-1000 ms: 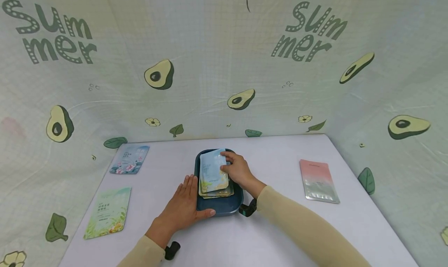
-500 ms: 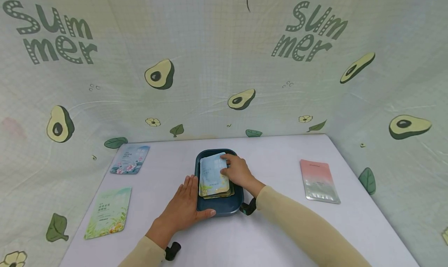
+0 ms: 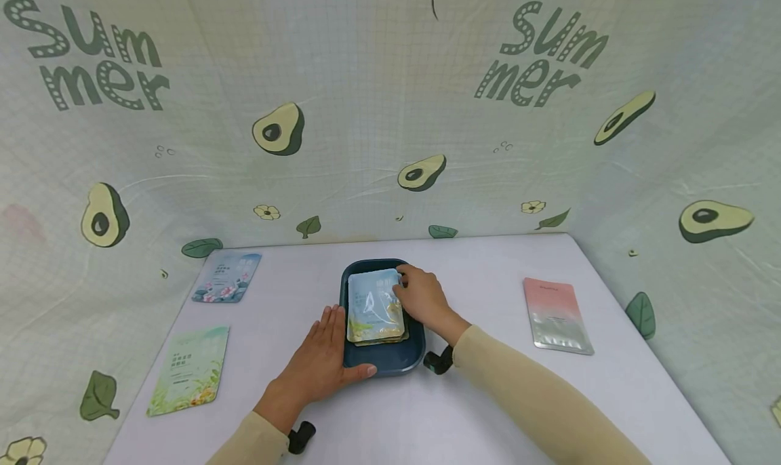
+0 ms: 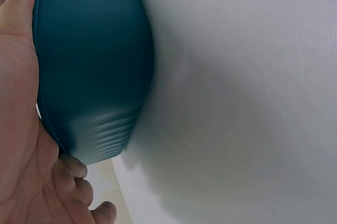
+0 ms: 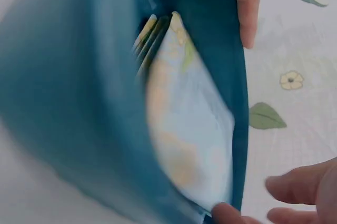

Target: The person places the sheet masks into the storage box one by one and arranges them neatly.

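Observation:
A dark blue tray (image 3: 390, 365) holds a stack of sheet mask packets, the top packet (image 3: 371, 306) pale blue with yellow flowers along its near edge. My left hand (image 3: 314, 360) lies with straight fingers along the tray's left side, its thumb reaching over the near corner. In the left wrist view the palm borders the tray's outer wall (image 4: 95, 50). At the top packet's right edge is my right hand (image 3: 427, 299), fingers bent. The right wrist view has its thumb and fingers (image 5: 295, 184) spread apart, one fingertip by the packet's corner; lower packets show only as edges.
A blue packet with pink flowers (image 3: 226, 277) lies at the back left, and a green packet (image 3: 189, 370) nearer on the left. A pink and silver packet (image 3: 558, 316) lies on the right. A printed cloth (image 3: 354, 133) hangs behind the white table (image 3: 488, 397).
The top packet has come down and slightly toward me, now squared over the stack in the tray. My right hand has slid off its face to the right. My left hand has stayed put.

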### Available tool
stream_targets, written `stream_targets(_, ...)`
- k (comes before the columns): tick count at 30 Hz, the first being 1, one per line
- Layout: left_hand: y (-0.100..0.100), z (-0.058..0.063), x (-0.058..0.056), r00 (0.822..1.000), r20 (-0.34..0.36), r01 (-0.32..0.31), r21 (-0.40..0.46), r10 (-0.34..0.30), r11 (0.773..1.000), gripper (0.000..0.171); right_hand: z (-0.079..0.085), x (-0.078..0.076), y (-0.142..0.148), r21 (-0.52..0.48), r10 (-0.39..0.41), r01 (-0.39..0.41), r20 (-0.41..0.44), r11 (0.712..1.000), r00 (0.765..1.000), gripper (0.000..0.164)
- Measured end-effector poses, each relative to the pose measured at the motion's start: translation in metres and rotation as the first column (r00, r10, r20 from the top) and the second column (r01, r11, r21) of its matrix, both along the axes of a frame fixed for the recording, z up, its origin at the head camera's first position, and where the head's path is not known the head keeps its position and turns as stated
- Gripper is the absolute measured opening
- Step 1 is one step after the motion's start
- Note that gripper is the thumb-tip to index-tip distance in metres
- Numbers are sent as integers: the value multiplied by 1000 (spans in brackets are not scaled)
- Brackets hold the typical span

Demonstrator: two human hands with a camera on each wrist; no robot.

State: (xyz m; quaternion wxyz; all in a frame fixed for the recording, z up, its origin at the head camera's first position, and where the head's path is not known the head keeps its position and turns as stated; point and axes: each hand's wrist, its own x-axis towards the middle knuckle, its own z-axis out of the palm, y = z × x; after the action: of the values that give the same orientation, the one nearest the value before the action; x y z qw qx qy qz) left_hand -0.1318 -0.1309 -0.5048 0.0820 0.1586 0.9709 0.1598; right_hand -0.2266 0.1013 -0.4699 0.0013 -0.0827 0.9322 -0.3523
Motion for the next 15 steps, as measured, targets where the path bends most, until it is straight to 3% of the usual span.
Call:
stream_targets(7, 0, 1, 0, 1000, 7, -13, 2, 13, 1000, 130, -6, 9, 27, -52, -21, 14, -145, 999, 989, 35)
stream_targets(12, 1, 2, 2, 1000, 18, -19, 11, 19, 1000, 131, -22, 12, 69, 92, 1, 25, -265, 995, 964, 42)
stream_targets(15, 1, 3, 3, 999, 27, -21, 14, 20, 1000, 130, -33, 14, 105, 199, 9, 44, -258, 979, 966, 55)
